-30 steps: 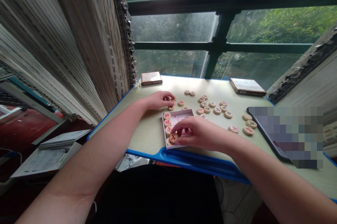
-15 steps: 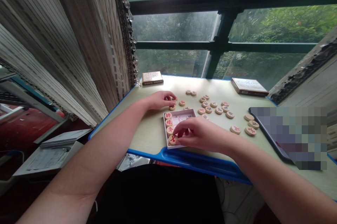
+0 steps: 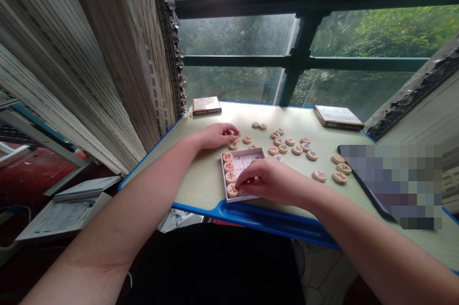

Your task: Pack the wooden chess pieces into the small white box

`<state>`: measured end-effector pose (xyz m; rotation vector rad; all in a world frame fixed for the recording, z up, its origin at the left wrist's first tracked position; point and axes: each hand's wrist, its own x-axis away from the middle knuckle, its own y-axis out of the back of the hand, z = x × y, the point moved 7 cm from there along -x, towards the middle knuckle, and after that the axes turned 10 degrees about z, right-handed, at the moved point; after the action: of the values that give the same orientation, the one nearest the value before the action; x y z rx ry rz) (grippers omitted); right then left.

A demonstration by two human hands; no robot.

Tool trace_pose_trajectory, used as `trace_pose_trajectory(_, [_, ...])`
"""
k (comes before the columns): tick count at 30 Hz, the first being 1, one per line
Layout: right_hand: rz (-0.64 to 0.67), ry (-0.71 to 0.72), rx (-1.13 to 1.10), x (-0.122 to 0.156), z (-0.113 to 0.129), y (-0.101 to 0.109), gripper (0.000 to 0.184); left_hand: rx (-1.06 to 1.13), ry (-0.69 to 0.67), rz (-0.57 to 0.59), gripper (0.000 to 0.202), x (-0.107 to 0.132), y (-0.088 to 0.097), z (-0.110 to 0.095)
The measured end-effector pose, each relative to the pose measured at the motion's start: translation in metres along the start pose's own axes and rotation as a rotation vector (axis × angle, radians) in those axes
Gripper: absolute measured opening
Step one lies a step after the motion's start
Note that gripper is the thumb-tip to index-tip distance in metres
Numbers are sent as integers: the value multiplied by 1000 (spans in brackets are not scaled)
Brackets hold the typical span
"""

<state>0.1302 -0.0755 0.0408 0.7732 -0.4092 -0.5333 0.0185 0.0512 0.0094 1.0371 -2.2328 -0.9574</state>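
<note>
Whereas a second ago the red-marked disc (image 3: 232, 190) was seen jutting off-line over another at the near left corner of the open box (image 3: 245, 161), it is now aligned there with three red discs (image 3: 229, 166) along the box's left wall. Its right edge is touched by the fingertips of the right hand (image 3: 267, 176), whose grip is narrowed; whether the disc is pinched cannot be told. Beyond the box's far left corner, the left hand (image 3: 217, 135) is kept beside a dark-marked disc (image 3: 234, 146) on the surface (image 3: 197, 171), its grip partly hidden and undeterminable.
</note>
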Motion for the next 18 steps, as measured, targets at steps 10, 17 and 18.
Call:
trace_pose_trajectory(10, [-33,-3,8,1,0,0,15,-28,7,-7,42,0,1,1])
trace_pose_trajectory(17, [-516,65,-231,13,-14,37,14,7,-39,-82,32,-2,3,3])
trace_pose_trajectory(18, [-661,46,-298,19,-23,47,17,15,-46,-109,30,-2,5,3])
